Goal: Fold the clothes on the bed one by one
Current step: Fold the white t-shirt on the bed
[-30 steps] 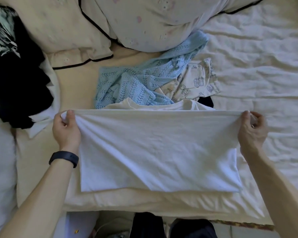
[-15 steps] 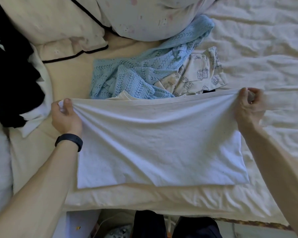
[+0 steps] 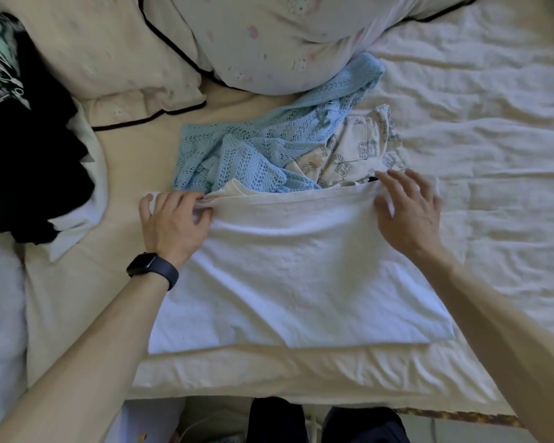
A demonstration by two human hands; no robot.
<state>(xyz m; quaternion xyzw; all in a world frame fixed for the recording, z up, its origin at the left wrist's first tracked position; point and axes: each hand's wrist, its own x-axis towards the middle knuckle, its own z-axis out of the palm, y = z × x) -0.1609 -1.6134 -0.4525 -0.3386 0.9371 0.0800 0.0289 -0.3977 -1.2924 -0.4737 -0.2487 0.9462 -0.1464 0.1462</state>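
From the head view we look down on the white garment [image 3: 301,276]. It lies folded into a broad rectangle on the near part of the bed [image 3: 499,161], with its lower edge parallel to the mattress edge.

At the garment's far left corner our left hand [image 3: 173,223] closes its grip on a bunched bit of the fabric, fingers and thumb curled around it. A dark watch [image 3: 152,270] sits on that wrist. At the far right corner our right hand [image 3: 408,206] has its grip spread wide and holds nothing, its straight fingers resting flat on the cloth.

Just beyond the garment's far edge and touching it lies a crumpled pale blue knit [image 3: 253,148]. A cream printed piece [image 3: 362,148] lies beside the knit to the right.

Farther beyond the garment two pale pillows with dark piping [image 3: 109,59] lean together. Well to the garment's left a heap of dark clothes [image 3: 29,155] rests on a white layer.

To the garment's right the bed's sheet is white and heavily creased. Under the garment and to its left the covering is cream and smoother.

Nearer than the garment, past the mattress edge, we see our dark trouser legs [image 3: 279,423] and a strip of dim floor.
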